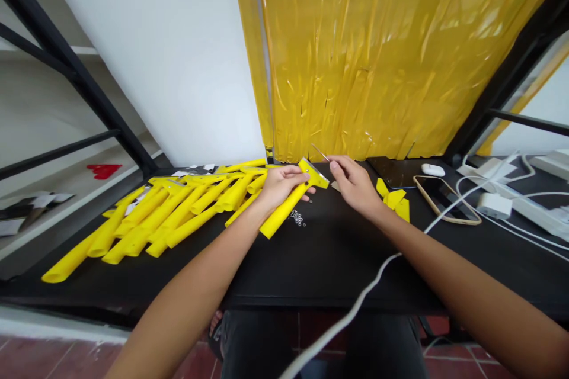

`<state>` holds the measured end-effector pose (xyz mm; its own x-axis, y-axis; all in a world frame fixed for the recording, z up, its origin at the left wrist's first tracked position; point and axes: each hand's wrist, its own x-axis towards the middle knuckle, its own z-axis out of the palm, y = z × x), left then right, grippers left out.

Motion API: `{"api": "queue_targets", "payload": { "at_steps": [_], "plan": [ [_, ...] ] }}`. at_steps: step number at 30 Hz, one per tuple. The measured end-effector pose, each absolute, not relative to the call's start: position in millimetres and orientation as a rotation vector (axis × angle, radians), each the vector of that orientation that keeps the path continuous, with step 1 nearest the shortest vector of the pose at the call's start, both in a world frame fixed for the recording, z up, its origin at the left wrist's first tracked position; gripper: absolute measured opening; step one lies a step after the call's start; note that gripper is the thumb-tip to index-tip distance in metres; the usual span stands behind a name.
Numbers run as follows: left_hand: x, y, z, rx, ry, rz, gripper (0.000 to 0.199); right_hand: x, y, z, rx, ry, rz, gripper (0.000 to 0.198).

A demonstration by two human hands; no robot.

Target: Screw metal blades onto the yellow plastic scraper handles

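Note:
My left hand point(284, 183) is closed around a yellow scraper point(284, 211) with a tube-like handle, a triangular head and a thin metal edge. The scraper lies tilted, its head up and to the right. My right hand point(351, 180), just right of that head, pinches a slim metal rod-like tool point(320, 153), which points up and left, apart from the scraper. What kind of tool it is I cannot make out. Small metal rings or nuts point(297, 217) are scattered on the black table point(329, 266) below my hands. Several similar yellow scrapers point(178, 213) are piled on the left.
Flat yellow pieces point(395, 200) lie right of my right forearm. Farther right are a phone point(447, 198), a dark tablet-like slab point(391, 172), a white earbud case point(432, 170) and a charger point(495, 205). A white cable point(373, 284) crosses the table's front edge. A yellow plastic curtain point(355, 71) hangs behind.

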<state>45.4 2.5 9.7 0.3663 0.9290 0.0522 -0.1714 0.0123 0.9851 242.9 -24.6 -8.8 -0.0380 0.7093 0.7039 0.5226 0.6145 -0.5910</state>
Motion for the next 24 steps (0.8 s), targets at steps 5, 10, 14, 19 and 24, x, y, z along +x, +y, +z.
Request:
{"api": "queue_targets", "payload": {
  "at_steps": [5,10,14,19,24],
  "plan": [
    [38.5,11.7,11.5,1.221,0.863,1.137,0.009,253.7,-25.5,-7.6,-1.054,-1.933,-0.041,0.031],
    [37.8,10.8,13.2,1.222,0.881,1.147,0.009,254.6,-23.6,-11.9,-1.044,-1.957,-0.057,0.03],
    [38.2,10.2,12.5,1.232,0.852,1.125,0.012,252.6,-25.6,-10.6,-1.049,-1.971,-0.047,0.03],
    [37.3,11.6,10.2,1.235,0.839,1.132,0.015,251.1,-27.7,-8.9,-1.051,-1.975,-0.042,0.03],
    [35.8,12.8,8.2,1.242,0.834,1.118,0.016,251.3,-27.2,-9.2,-1.056,-1.985,-0.048,0.03]
  ]
}}
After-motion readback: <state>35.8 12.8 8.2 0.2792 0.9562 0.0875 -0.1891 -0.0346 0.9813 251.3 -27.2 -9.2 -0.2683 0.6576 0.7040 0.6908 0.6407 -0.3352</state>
